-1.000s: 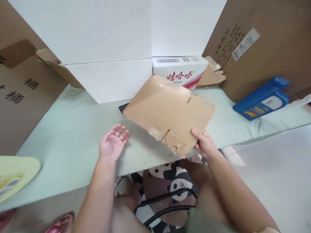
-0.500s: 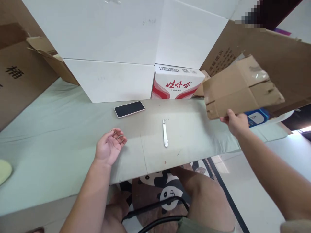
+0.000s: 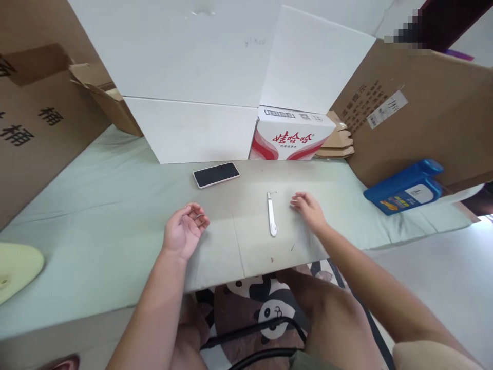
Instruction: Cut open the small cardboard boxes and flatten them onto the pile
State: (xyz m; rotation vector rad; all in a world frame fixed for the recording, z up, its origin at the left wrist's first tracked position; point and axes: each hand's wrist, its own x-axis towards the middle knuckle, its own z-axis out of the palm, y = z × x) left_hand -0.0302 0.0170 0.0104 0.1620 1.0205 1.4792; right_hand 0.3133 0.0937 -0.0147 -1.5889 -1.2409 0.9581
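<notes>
My left hand (image 3: 184, 229) rests palm up on the pale green table cover (image 3: 96, 216), fingers loosely curled, holding nothing. My right hand (image 3: 308, 208) lies on the cover with fingers stretched toward a slim white cutter (image 3: 271, 214), a short gap to its right, not touching it. A dark phone (image 3: 216, 174) lies flat just beyond the cutter, to the left.
A red-and-white carton (image 3: 292, 134) stands at the back, beside large white boxes (image 3: 192, 128). Brown cardboard boxes stand at left (image 3: 34, 123) and right (image 3: 423, 103). A blue bottle (image 3: 404, 187) lies at the right. Folded cardboard pieces (image 3: 339, 144) are stacked behind. A yellow object (image 3: 15, 267) sits at left.
My right hand carried the flat cardboard piece away to the right, let it go out of view, and came back empty beside the cutter. The left hand stayed put.
</notes>
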